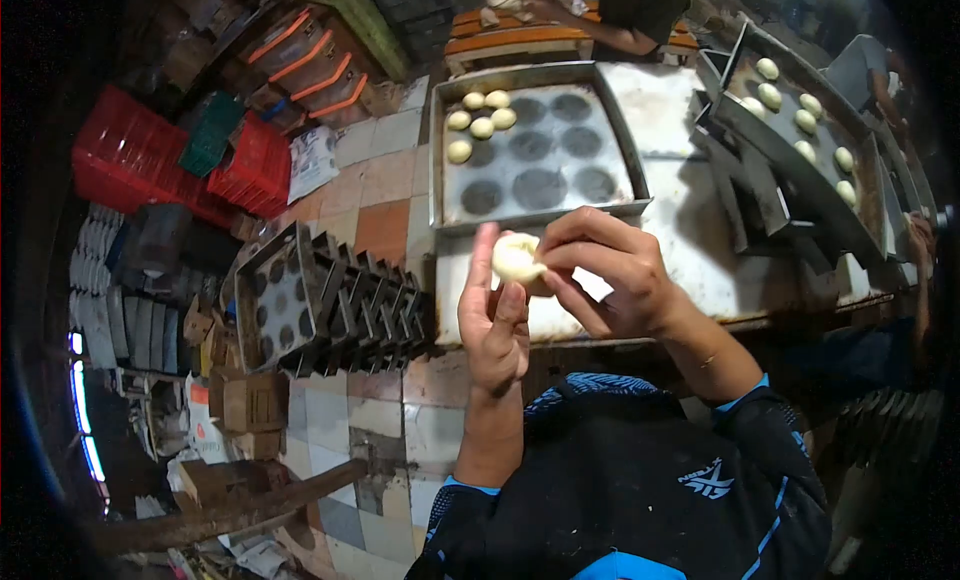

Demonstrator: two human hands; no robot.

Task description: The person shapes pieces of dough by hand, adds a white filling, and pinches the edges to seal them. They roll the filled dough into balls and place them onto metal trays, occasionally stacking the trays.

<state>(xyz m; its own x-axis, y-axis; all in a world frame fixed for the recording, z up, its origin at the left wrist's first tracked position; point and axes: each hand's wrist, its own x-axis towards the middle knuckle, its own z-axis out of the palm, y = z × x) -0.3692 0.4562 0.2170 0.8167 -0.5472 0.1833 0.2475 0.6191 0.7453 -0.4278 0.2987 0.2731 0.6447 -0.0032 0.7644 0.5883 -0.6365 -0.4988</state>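
Observation:
A piece of pale dough [516,261] with a hollow in its top is held up over the near edge of the table [680,205]. My left hand [490,330] grips it from the left and below, between the thumb and the raised fingers. On its right side, my right hand [612,268] pinches the dough's edge with thumb and fingertips. Just beyond my hands lies a metal tray [625,130] with dark round marks on its bottom. Several round dough balls [482,129] sit in that tray's far left part.
At the right, another metal tray [735,50] with several dough balls rests tilted on stacked trays. More trays [318,290] are piled on the floor to the left. Red crates [130,160] stand farther back. Another person [645,15] is near an orange bench [475,48].

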